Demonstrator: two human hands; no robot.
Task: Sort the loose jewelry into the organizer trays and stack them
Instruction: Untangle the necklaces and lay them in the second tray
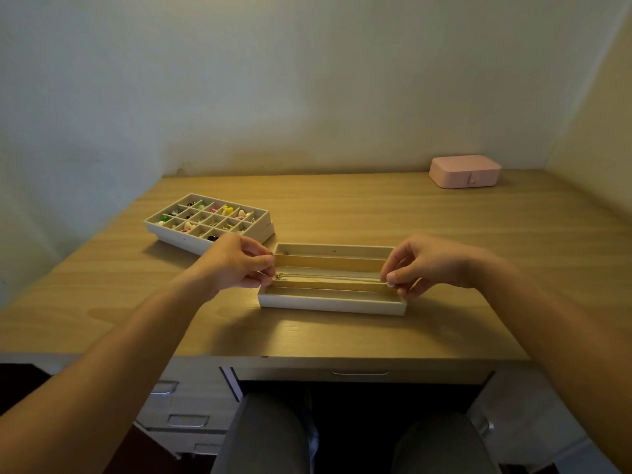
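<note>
1. our left hand (236,265) pinches one end of a thin chain necklace (328,279) between thumb and fingertips, right at the left end of the long tray (328,304).
2. our right hand (419,265) pinches the other end of the same chain at the tray's right end, thumb and forefinger closed together on it.
3. the two hands are well apart, one at each short end of the tray, with the chain drawn out between them.
4. the chain's long axis runs left to right, parallel to the tray's long slots; a small cluster of links or a clasp sits at its left end, near our left fingers.
5. the chain lies in or just above the middle slot; we cannot tell whether it touches the slot floor.
6. the long tray is pale, split into three lengthwise slots, and sits on the wooden desk (444,319) straight in front of us, its long side facing the desk's near edge.
7. a small dark speck shows in the far slot; it is too small to identify.
8. to the left and farther back, a grid tray (164,222) with many small square cells holds colourful small pieces and rests on top of another tray, slightly offset.
9. a closed pink box (465,171) stands at the far right of the desk, against the wall.
</note>
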